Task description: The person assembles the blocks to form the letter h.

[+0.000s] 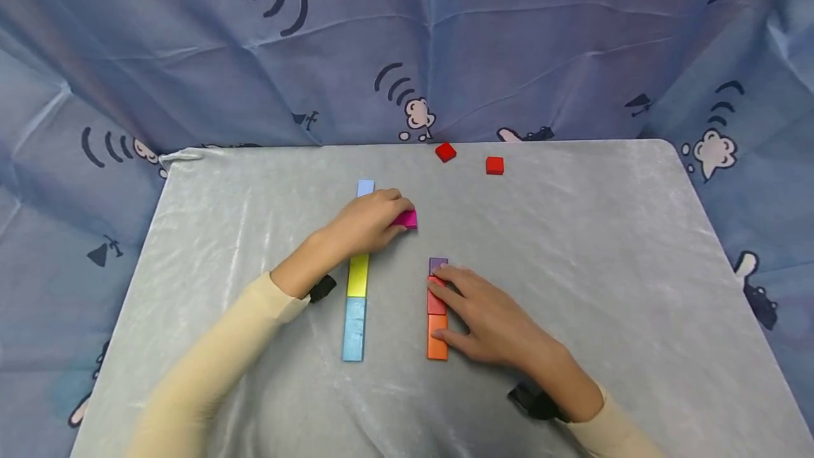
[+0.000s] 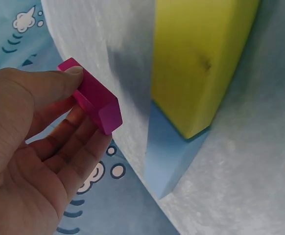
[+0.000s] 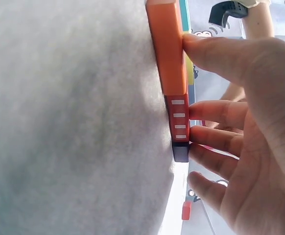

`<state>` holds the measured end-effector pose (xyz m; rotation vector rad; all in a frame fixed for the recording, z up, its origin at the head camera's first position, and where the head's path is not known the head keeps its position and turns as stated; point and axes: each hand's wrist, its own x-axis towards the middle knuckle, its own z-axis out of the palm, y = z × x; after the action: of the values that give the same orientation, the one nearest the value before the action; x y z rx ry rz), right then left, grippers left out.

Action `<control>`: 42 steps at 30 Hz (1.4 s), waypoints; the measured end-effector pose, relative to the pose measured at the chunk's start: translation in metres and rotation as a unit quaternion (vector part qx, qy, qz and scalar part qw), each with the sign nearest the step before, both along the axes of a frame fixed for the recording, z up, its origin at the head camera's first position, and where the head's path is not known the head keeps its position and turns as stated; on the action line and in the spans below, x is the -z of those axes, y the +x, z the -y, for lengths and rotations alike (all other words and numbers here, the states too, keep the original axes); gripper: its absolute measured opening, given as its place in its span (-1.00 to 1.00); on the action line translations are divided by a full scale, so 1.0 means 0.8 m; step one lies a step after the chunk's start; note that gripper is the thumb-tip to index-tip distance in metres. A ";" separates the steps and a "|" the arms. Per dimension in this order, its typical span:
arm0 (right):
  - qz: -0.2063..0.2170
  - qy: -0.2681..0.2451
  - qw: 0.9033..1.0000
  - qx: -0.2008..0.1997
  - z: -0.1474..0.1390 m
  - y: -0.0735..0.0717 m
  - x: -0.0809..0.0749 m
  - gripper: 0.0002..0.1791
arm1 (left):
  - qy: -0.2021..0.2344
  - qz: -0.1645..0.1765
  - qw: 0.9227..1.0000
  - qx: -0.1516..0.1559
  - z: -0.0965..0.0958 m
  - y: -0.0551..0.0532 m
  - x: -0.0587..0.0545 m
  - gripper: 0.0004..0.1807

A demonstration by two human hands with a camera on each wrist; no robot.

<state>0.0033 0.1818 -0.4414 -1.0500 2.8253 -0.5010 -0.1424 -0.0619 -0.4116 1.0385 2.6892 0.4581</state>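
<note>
My left hand (image 1: 372,221) pinches a magenta block (image 2: 99,98) between thumb and fingers, just right of a straight row of blocks. That row has a light blue block (image 1: 365,187) at its far end, a yellow block (image 1: 358,278) and a blue block (image 1: 354,331) nearest me; the hand hides part of it. My right hand (image 1: 490,316) rests with extended fingers on a second row. The second row holds a purple block (image 1: 436,262), a red block (image 3: 179,117) with pale rectangles on its side, and an orange block (image 3: 168,49), where the thumb touches.
Two small red blocks, one turned askew (image 1: 446,152) and one squarer (image 1: 494,165), lie near the table's back edge. A grey cloth covers the table (image 1: 591,246). Behind it hangs a blue printed curtain (image 1: 540,41). Black straps circle both wrists.
</note>
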 end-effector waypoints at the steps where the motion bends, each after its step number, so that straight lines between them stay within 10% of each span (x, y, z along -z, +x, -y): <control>1: 0.001 0.000 1.000 0.001 0.000 0.000 0.000 -0.17 | 0.002 -0.001 1.000 0.003 0.001 0.003 0.001 -0.66; 18: 0.011 0.007 1.000 0.000 0.002 -0.002 -0.002 -0.15 | 0.012 -0.012 1.000 0.018 0.012 0.033 0.023 -0.75; 42: 0.006 0.001 1.000 -0.001 0.001 0.001 -0.002 -0.14 | -0.010 -0.021 1.000 -0.004 0.016 0.041 0.024 -0.74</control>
<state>0.0037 0.1813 -0.4396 -1.0457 2.8143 -0.5033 -0.1096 -0.0748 -0.4307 1.0423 2.7298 0.4140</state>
